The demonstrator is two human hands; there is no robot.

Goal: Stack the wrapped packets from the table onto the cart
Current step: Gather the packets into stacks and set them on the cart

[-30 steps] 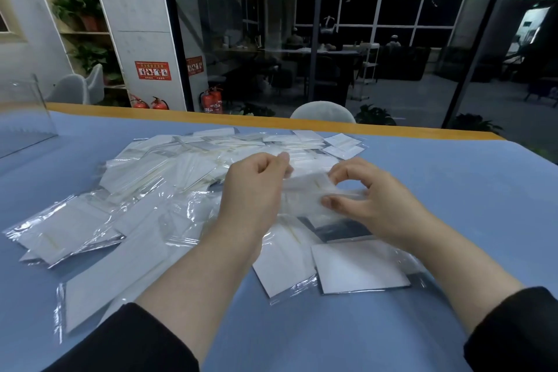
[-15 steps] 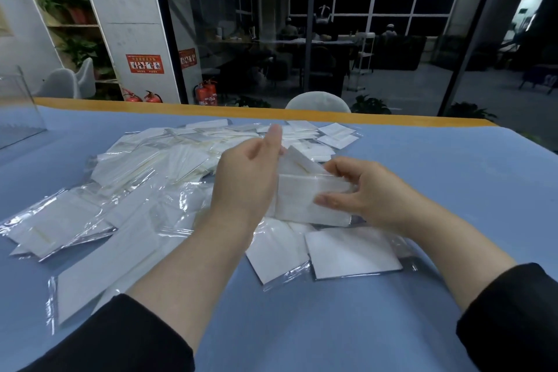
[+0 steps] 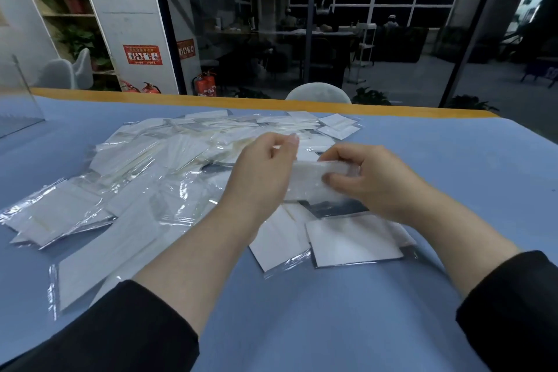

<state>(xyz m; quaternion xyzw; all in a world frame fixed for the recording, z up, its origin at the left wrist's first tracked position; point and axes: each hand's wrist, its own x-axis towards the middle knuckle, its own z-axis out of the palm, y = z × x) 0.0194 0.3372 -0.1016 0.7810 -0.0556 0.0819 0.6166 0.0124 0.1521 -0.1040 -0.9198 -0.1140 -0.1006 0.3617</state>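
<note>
Several white packets in clear wrap (image 3: 145, 178) lie scattered in a loose heap on the blue table (image 3: 453, 178). Above the heap's near right part I hold a small bundle of wrapped packets (image 3: 314, 181) between both hands. My left hand (image 3: 259, 172) grips its left end, fingers curled over the top. My right hand (image 3: 374, 181) grips its right end, thumb underneath. Two flat packets (image 3: 350, 243) lie just below my hands. No cart is in view.
A clear acrylic panel (image 3: 18, 106) stands at the table's far left. The far table edge is orange (image 3: 271, 101), with a pale chair back (image 3: 318, 93) behind it and a glass wall beyond. Bare blue table lies to the right and near me.
The bundle has been turned from upright to nearly flat, edge toward me. My left hand has curled over its left end, and both hands sit slightly lower over the heap.
</note>
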